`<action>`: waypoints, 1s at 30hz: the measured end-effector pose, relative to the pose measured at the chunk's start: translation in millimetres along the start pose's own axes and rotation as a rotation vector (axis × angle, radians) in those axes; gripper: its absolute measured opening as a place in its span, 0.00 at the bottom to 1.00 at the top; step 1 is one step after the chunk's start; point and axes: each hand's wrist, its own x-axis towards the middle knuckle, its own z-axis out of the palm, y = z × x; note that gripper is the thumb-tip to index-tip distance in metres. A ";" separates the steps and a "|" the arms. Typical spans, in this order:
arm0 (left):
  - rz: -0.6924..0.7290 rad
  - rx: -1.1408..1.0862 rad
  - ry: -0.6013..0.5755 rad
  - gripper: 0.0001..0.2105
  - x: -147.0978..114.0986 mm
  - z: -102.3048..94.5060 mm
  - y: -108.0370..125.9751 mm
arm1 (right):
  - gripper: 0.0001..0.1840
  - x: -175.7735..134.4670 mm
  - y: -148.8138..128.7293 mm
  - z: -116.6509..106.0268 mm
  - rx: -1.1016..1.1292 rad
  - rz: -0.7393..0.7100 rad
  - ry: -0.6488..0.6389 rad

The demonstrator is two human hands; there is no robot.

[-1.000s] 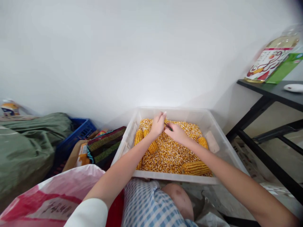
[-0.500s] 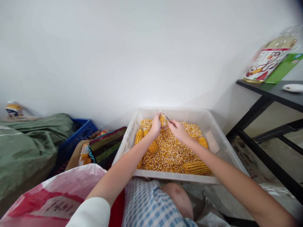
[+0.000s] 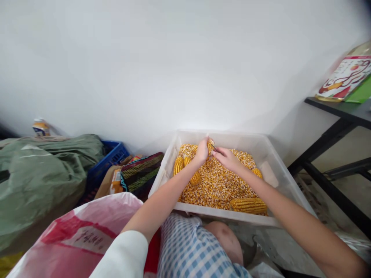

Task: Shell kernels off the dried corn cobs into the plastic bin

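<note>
My left hand is closed around an ear of corn, held up over the far part of a white plastic bin. Close on its right, my right hand grips a thin dark tool whose tip points at the ear; its exact kind is too small to tell. Loose corn kernels cover the bin's floor below both hands. Whole ears of corn lie at the left, and another ear rests at the near right.
To the right stands a black-framed table with a bottle on it. A pink and white bag is at the near left. Beyond it are a mesh bag, a blue crate and green cloth. A white wall closes the back.
The whole view has shifted, so the bin and both hands appear farther right. The tool's tip and the ear remain close together, my hands slightly nearer each other.
</note>
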 end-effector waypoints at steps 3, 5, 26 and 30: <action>0.066 0.092 -0.023 0.19 -0.2 -0.8 -0.5 | 0.15 1.9 2.6 1.5 -0.061 0.004 0.001; 0.109 0.145 -0.037 0.19 -2.8 -0.9 1.4 | 0.13 2.5 2.5 3.5 -0.116 0.011 0.013; 0.150 0.229 -0.019 0.25 -4.5 -7.4 -5.3 | 0.12 3.9 -4.4 22.4 -0.338 0.119 0.140; 0.043 0.029 -0.080 0.28 -5.8 -0.5 3.2 | 0.12 3.3 -1.0 11.9 -0.274 0.149 0.177</action>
